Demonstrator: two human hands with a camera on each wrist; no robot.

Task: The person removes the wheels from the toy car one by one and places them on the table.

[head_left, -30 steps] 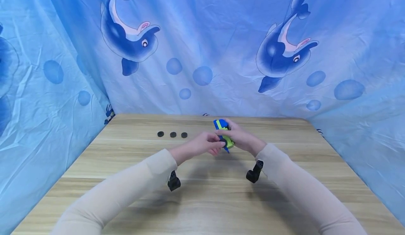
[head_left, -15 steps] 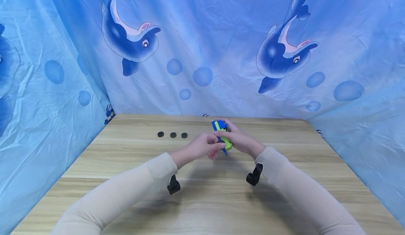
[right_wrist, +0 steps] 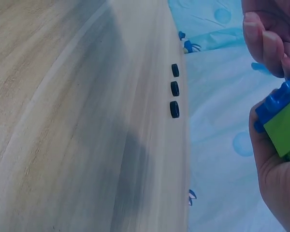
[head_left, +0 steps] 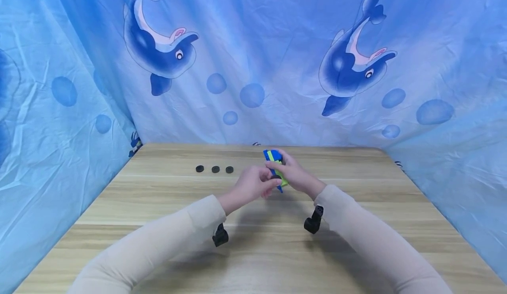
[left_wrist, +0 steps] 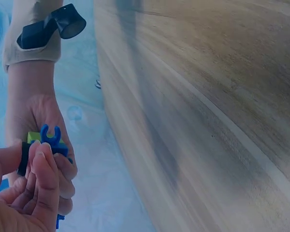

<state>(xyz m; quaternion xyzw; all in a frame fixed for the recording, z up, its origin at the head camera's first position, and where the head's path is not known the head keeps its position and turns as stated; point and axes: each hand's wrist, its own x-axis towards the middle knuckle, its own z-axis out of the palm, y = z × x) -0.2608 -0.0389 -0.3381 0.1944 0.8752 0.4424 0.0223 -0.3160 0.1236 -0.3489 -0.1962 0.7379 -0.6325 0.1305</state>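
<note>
My right hand (head_left: 298, 176) holds a blue and lime-green building-block toy vehicle (head_left: 272, 155) above the far middle of the table. A blue open hook (left_wrist: 50, 136) sticks out at its end in the left wrist view. My left hand (head_left: 249, 183) pinches a black toy wheel (left_wrist: 23, 158) between thumb and fingers against the vehicle's side. The fingers hide whether the wheel is seated. In the right wrist view, blue studs and a green face of the block vehicle (right_wrist: 284, 128) show above the right palm.
Left of the hands, three black wheels (head_left: 215, 169) lie in a row on the wooden table (head_left: 261, 259). A blue dolphin-print cloth (head_left: 277, 65) hangs behind the table's far edge and along both sides. Small black cameras (head_left: 314, 220) hang from the wrists.
Both hands, with the vehicle between them, have shifted slightly left. The left hand keeps its pinch on the wheel at the vehicle's side. The three wheels on the table stay put.
</note>
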